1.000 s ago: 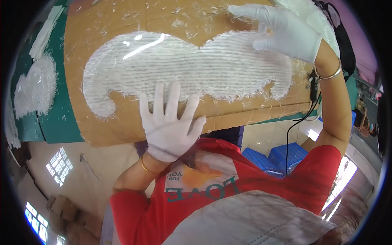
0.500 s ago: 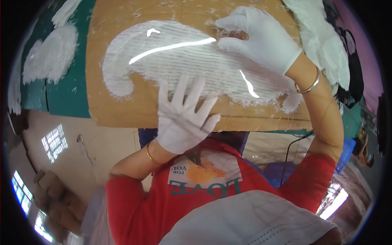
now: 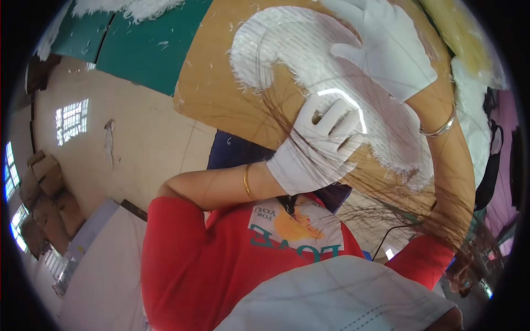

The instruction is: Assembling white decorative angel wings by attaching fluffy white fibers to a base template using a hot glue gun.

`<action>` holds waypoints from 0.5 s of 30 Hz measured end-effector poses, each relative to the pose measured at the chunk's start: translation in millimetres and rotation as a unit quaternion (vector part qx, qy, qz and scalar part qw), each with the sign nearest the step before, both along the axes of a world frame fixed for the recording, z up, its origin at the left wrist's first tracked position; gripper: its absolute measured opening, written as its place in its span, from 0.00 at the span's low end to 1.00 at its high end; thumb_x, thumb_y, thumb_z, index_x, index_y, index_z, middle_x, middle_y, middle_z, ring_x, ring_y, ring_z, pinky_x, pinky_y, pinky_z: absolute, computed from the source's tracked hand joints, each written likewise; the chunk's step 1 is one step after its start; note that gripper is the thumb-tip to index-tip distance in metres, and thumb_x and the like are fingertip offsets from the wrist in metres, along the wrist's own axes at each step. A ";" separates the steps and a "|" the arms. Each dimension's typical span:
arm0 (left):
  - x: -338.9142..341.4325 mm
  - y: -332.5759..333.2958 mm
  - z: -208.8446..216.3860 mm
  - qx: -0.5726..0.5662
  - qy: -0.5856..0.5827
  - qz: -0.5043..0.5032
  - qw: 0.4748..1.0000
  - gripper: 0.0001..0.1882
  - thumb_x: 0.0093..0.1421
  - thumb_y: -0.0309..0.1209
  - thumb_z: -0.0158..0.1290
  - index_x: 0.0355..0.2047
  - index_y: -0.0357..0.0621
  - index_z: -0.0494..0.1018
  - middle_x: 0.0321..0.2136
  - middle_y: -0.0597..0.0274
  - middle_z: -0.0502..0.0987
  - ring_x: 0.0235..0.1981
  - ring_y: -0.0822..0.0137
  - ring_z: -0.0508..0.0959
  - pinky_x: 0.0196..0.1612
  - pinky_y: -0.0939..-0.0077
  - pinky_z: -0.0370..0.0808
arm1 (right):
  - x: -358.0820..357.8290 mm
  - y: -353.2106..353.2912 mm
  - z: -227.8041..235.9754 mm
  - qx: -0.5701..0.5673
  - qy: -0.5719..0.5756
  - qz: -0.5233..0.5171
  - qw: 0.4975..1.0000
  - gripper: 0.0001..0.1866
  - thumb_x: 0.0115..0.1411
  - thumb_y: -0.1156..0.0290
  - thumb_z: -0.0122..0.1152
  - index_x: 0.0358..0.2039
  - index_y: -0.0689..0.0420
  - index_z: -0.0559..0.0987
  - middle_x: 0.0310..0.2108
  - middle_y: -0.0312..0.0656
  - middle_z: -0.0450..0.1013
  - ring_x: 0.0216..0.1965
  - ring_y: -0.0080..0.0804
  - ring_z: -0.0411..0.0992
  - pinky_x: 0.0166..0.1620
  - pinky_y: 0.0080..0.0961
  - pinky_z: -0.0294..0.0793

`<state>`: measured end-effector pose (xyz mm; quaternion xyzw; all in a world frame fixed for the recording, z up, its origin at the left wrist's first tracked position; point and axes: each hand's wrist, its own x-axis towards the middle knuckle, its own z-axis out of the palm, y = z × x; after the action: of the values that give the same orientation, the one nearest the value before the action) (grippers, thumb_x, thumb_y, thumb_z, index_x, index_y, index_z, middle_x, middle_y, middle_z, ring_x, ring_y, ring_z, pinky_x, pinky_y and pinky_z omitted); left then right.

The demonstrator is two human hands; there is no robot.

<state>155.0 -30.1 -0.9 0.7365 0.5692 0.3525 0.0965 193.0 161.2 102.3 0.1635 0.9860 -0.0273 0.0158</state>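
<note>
— So, what is the brown board [image 3: 221, 94]?
— Flat cardboard-like sheet, carrying a curled white fibrous shape [image 3: 292, 49], ribbed and fuzzy at the edges.
— And the hands?
— Both in white cloth gloves. The left hand [image 3: 320, 146] lies flat on the white shape, fingers spread, gripping nothing. The right hand [image 3: 386, 47] presses open-palmed higher up.
— Around it?
— A green panel [image 3: 143, 49] to the left, beige tiled floor [image 3: 132, 143].

2 gloved hands [image 3: 353, 99], 1 board [image 3: 221, 94], perhaps 2 bangles [image 3: 247, 181].
</note>
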 end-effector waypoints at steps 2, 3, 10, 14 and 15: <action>1.0 0.6 -2.6 0.008 -0.003 0.009 1.000 0.26 0.47 0.47 0.61 0.42 0.41 0.79 0.50 0.53 0.73 0.55 0.50 0.69 0.59 0.43 0.66 | -22.1 -1.2 3.6 -0.064 -0.026 0.020 0.997 0.23 0.54 0.62 0.70 0.50 0.54 0.82 0.43 0.47 0.77 0.46 0.52 0.74 0.50 0.44 0.73; 1.5 0.5 -3.5 0.018 -0.004 0.014 1.000 0.26 0.47 0.47 0.61 0.41 0.41 0.79 0.49 0.52 0.73 0.55 0.49 0.70 0.59 0.43 0.66 | -31.2 -0.5 0.8 -0.124 -0.050 0.035 0.990 0.22 0.53 0.63 0.70 0.49 0.53 0.83 0.43 0.47 0.77 0.47 0.52 0.74 0.52 0.45 0.73; 6.5 -3.6 -5.7 -0.025 -0.001 -0.011 1.000 0.24 0.53 0.46 0.64 0.46 0.45 0.80 0.56 0.49 0.74 0.59 0.44 0.69 0.58 0.30 0.62 | -63.7 26.8 -26.0 -0.176 -0.144 0.085 0.970 0.17 0.52 0.63 0.70 0.41 0.54 0.86 0.39 0.49 0.81 0.42 0.49 0.79 0.49 0.41 0.77; 12.7 -1.9 -9.5 -0.020 0.004 -0.012 1.000 0.24 0.53 0.46 0.64 0.46 0.45 0.80 0.55 0.49 0.74 0.59 0.44 0.69 0.58 0.32 0.62 | -69.7 34.1 -34.0 -0.229 -0.044 0.155 0.960 0.12 0.53 0.63 0.70 0.36 0.56 0.86 0.32 0.48 0.83 0.34 0.41 0.81 0.41 0.35 0.79; 12.8 -2.9 -10.8 -0.023 0.006 -0.004 1.000 0.24 0.53 0.46 0.64 0.46 0.45 0.80 0.55 0.49 0.74 0.59 0.44 0.69 0.59 0.33 0.62 | -80.7 26.1 -24.6 -0.258 -0.238 0.014 0.936 0.12 0.54 0.64 0.69 0.35 0.57 0.86 0.31 0.46 0.83 0.33 0.38 0.81 0.39 0.33 0.79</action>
<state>167.8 -33.0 -11.7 0.7386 0.5747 0.3345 0.1113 112.3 187.4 77.7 0.1415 0.9146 -0.2413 0.2920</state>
